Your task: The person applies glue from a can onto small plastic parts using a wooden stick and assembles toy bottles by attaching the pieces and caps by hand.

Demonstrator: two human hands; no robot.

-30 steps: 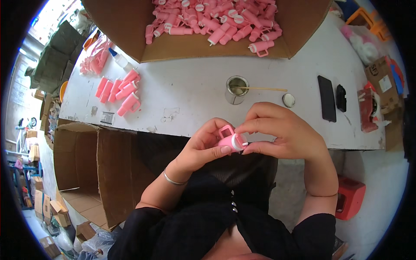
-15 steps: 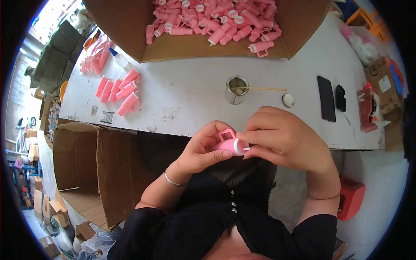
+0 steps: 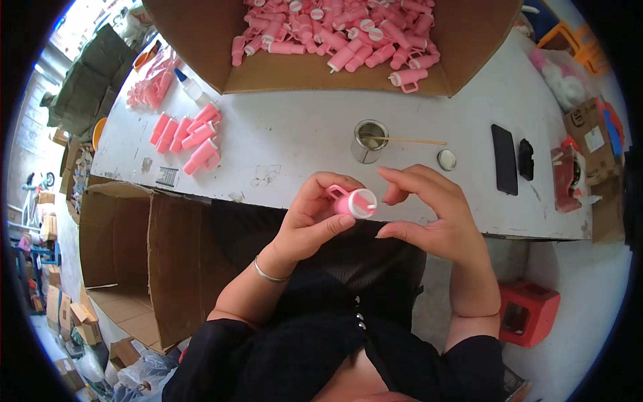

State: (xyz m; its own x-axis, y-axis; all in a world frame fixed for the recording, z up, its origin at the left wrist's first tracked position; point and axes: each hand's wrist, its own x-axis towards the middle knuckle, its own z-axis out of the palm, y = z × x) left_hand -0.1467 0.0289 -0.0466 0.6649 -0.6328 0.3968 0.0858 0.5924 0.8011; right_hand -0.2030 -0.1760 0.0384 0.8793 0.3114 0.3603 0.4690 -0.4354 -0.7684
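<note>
The left hand (image 3: 308,224) had its fingers curled tight around a small pink cup (image 3: 355,202), held just in front of the white table (image 3: 295,144), near its front edge. The right hand (image 3: 435,221) sat at 3 o'clock from the cup, fingers spread open, holding nothing. A few finished cups (image 3: 191,137) lay at 10 o'clock. Many more waited in the big box (image 3: 335,74) at 12 o'clock, so most work looked left. A tin can (image 3: 368,142) stood close, but the middle table had open room.
</note>
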